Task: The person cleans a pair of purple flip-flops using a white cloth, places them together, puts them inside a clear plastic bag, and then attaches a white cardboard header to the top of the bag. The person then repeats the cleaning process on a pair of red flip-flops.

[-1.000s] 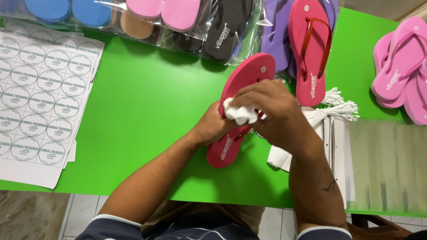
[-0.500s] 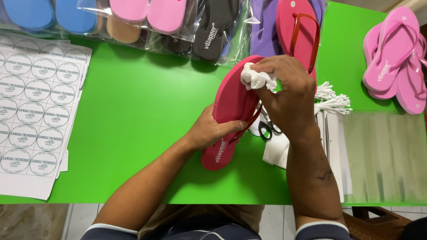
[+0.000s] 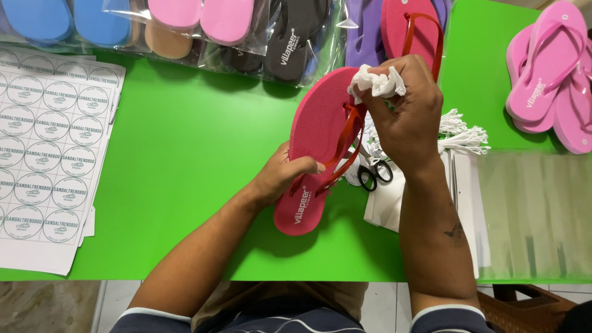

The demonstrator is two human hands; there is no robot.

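The left hand (image 3: 280, 176) clamps the light, bendy red flip-flop (image 3: 324, 145) at its heel-side edge (best gripped there), the right hand (image 3: 404, 108) pinching a crumpled white cloth (image 3: 375, 83) at its toe.

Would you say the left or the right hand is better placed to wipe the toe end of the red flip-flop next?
Probably the right hand: it grips the white cloth at the red flip-flop toe, while the left hand steadies its side.

Matt foam red flip-flop (image 3: 320, 148), crumpled white cloth (image 3: 377, 83), smooth green table (image 3: 191, 154), glossy plastic bags (image 3: 246, 37)
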